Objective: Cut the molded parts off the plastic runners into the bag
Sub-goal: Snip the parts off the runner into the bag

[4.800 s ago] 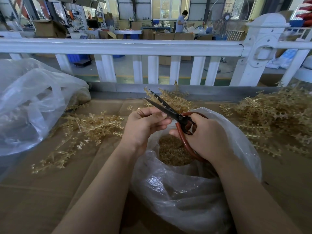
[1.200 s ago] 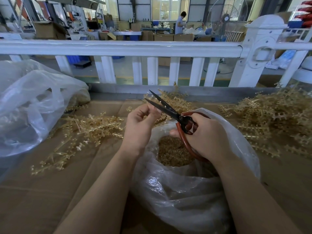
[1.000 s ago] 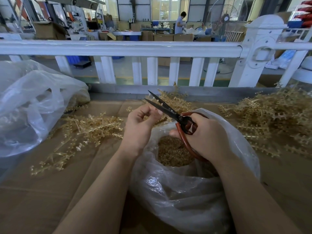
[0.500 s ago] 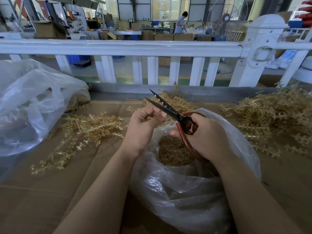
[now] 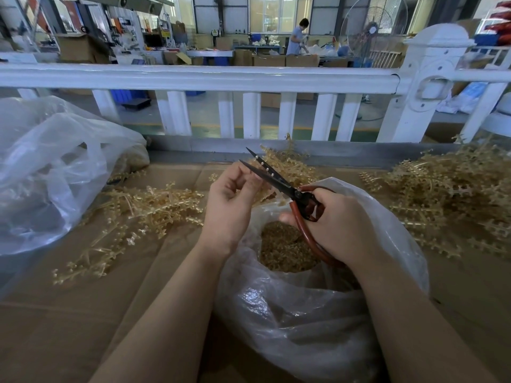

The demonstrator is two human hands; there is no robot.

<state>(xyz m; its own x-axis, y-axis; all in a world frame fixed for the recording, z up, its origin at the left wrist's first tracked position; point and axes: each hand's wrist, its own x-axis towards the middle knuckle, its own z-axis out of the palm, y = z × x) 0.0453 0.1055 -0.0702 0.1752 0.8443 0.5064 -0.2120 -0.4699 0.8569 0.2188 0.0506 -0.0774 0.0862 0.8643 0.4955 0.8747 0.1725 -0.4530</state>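
Observation:
My right hand [image 5: 336, 226] grips the red handles of black scissors [image 5: 269, 175], blades slightly parted and pointing up-left. My left hand [image 5: 231, 201] pinches a thin tan plastic runner [image 5: 264, 193] right at the blades; most of that piece is hidden by my fingers. Both hands hover over the mouth of a clear plastic bag [image 5: 318, 305] that holds a heap of small tan cut parts [image 5: 284, 247].
Tan runner sprigs lie in piles on the cardboard-covered bench: left [image 5: 143, 208], behind the scissors [image 5: 287, 164], and a big heap at right [image 5: 442, 194]. A second large clear bag [image 5: 52, 172] sits at left. A white railing [image 5: 199, 77] bounds the bench's far edge.
My left hand's fingers shifted the runner slightly at the blades between frames. The right hand, scissors and bag stay in nearly the same place.

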